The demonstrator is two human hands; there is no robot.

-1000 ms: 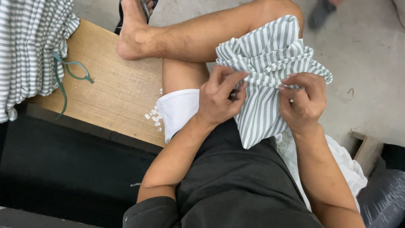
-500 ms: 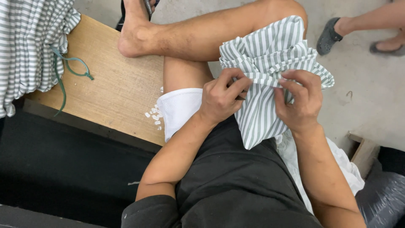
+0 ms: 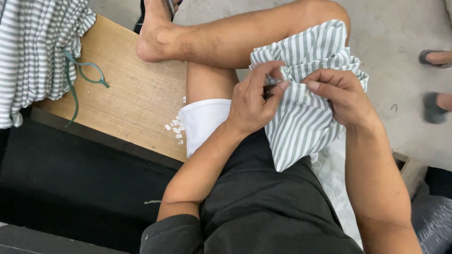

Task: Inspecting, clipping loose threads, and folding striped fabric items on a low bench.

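A grey-and-white striped garment (image 3: 306, 117) lies bunched over my raised knee and hangs down onto my lap. My left hand (image 3: 254, 101) pinches its folded edge, and a small dark thing shows between thumb and fingers; what it is I cannot tell. My right hand (image 3: 341, 96) grips the same fold just to the right, fingers curled into the cloth. The two hands sit close together, almost touching.
A wooden board (image 3: 132, 99) lies on the left under my foot (image 3: 155, 33), with small white scraps (image 3: 175, 128) on it. A pile of striped cloth (image 3: 33, 51) with a green cord (image 3: 84, 70) covers its left end. Another person's sandalled feet (image 3: 435, 80) stand at the right edge.
Both hands have crept along the garment's fold and the cloth has bunched differently. The other person's feet have moved toward the right edge.
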